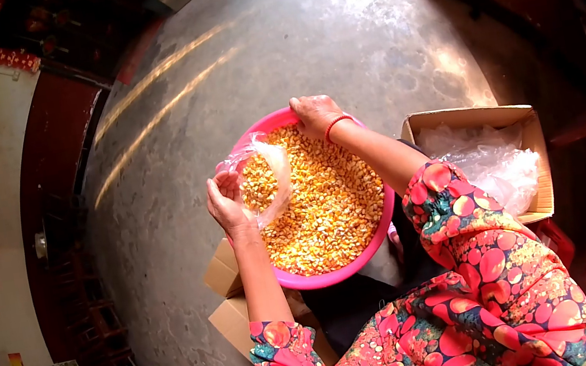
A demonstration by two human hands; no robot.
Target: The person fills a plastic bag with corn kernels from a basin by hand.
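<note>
A pink basin (305, 283) full of loose yellow and orange corn kernels (325, 216) sits in front of my body. My left hand (227, 199) is at its left rim, fingers curled at the edge of a clear plastic bag (280, 173). The bag's film makes a loose ring over the kernels. My right hand (317, 114), with a red bracelet (337, 124) on the wrist, is closed at the basin's far rim. Whatever its fingers hold is hidden from above.
An open cardboard box (536, 167) with crumpled clear plastic (485, 160) stands on the right. Brown cardboard flaps (221, 271) show at the basin's lower left. Grey concrete floor (169, 225) surrounds them. Dark wooden furniture (95, 314) lines the left wall.
</note>
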